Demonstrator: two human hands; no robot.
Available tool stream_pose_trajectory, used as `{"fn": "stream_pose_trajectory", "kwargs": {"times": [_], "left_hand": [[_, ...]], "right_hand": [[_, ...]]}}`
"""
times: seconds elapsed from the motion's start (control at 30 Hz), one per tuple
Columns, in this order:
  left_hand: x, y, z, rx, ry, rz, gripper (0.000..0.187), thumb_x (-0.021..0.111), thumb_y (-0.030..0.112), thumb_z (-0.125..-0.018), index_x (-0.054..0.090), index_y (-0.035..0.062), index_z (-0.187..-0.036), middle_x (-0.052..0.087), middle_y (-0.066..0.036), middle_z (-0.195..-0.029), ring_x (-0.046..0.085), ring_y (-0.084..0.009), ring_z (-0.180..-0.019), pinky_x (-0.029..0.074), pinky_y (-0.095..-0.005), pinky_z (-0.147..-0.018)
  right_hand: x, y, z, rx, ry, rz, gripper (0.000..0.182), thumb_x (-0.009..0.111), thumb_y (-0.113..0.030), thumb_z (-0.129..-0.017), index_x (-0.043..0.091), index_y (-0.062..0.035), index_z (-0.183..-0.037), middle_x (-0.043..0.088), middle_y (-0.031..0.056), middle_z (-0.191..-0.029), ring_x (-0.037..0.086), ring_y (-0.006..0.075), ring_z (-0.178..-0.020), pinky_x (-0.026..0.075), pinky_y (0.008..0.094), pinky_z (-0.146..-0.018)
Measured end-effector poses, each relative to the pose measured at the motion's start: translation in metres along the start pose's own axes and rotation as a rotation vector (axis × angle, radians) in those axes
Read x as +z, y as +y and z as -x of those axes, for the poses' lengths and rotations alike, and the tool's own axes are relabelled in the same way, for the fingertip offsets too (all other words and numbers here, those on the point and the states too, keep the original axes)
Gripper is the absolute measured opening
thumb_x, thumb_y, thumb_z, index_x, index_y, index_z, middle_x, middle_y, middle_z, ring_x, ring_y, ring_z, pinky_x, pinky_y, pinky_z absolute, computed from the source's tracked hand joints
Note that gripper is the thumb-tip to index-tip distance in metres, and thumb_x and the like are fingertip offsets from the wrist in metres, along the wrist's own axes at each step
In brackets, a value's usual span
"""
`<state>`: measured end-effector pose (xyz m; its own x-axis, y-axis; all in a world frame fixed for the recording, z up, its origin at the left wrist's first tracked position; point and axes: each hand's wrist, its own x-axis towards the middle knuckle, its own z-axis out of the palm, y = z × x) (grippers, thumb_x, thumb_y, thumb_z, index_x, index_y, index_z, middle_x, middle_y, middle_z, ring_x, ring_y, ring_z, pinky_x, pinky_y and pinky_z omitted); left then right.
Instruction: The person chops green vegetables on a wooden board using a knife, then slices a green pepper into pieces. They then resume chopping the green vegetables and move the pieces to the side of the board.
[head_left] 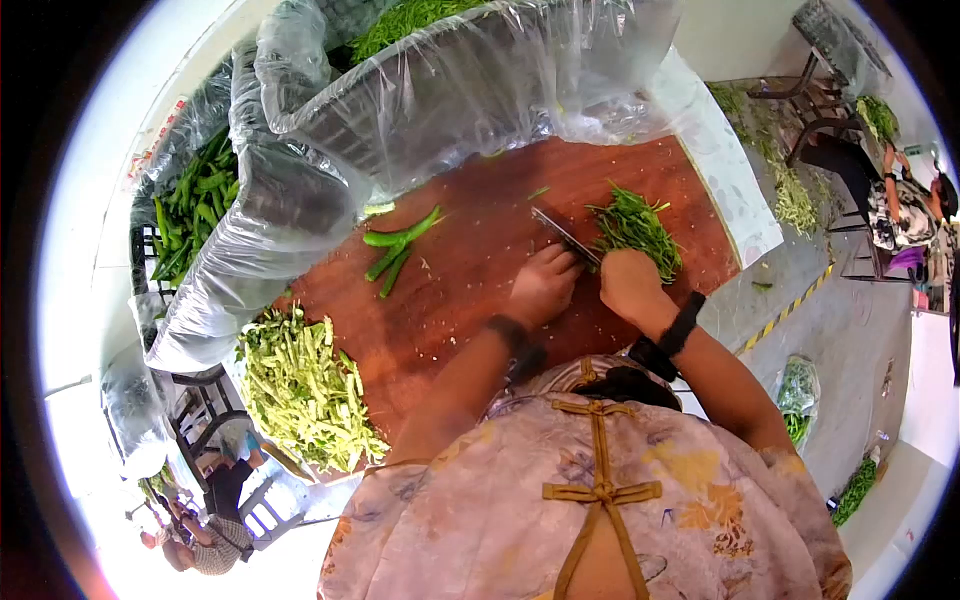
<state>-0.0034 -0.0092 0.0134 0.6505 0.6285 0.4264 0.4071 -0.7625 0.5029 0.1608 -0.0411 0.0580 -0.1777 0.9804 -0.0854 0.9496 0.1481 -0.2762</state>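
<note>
Knife handle hidden inside fist; fingertips of both hands not visible. L hand (542, 285) curled knuckles-down on cutting board (470, 290), fingers closed, touching knife (565, 236) blade side. R hand (628, 283) fisted tight on knife, blade pointing 10 o'clock. Sliced greens (635, 228) at 12 o'clock of R hand, touching blade.

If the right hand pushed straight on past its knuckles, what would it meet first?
Most likely the pile of sliced green peppers lying on the wooden cutting board, directly ahead of the right hand. Depth is unclear, but they look almost touching.
</note>
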Motion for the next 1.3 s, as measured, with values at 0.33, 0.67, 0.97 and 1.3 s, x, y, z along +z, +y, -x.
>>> {"fn": "stream_pose_trajectory", "kwargs": {"times": [0.33,0.67,0.97,1.3], "left_hand": [[0.012,-0.007,0.006,0.076,0.081,-0.027,0.025,0.054,0.004,-0.064,0.061,0.0012,-0.088,0.057,-0.009,-0.096,0.052,-0.0271,-0.094,0.044,-0.036,-0.081],[0.007,-0.003,0.009,0.037,0.002,-0.041,0.029,0.053,0.005,-0.067,0.061,0.0022,-0.095,0.056,-0.008,-0.101,0.049,-0.0252,-0.1,0.039,-0.0387,-0.088],[0.004,-0.005,0.01,0.052,0.014,-0.04,0.031,0.053,0.005,-0.065,0.06,0.0021,-0.095,0.055,-0.009,-0.1,0.049,-0.0259,-0.099,0.042,-0.0361,-0.087],[0.005,-0.005,0.009,0.063,-0.005,-0.055,0.032,0.053,0.005,-0.065,0.059,0.0013,-0.096,0.054,-0.009,-0.101,0.049,-0.027,-0.099,0.042,-0.0358,-0.087]], "right_hand": [[0.013,0.004,-0.028,-0.013,0.223,-0.079,0.01,0.058,-0.011,-0.063,0.058,-0.0029,-0.058,0.056,0.0191,-0.061,0.055,0.0363,-0.059,0.045,0.0442,-0.055],[0.004,0.005,0.019,0.002,0.119,-0.022,0.015,0.056,-0.013,-0.065,0.058,-0.002,-0.054,0.054,0.0199,-0.057,0.055,0.0372,-0.056,0.045,0.0449,-0.055],[-0.007,-0.004,0.011,0.049,-0.006,0.007,0.01,0.058,-0.011,-0.062,0.062,-0.003,-0.058,0.056,0.0199,-0.061,0.056,0.0365,-0.058,0.046,0.0435,-0.055],[0.019,-0.007,-0.028,-0.111,0.228,0.009,0.009,0.058,-0.011,-0.063,0.058,-0.0017,-0.06,0.056,0.018,-0.062,0.056,0.0346,-0.059,0.046,0.042,-0.056]]}}
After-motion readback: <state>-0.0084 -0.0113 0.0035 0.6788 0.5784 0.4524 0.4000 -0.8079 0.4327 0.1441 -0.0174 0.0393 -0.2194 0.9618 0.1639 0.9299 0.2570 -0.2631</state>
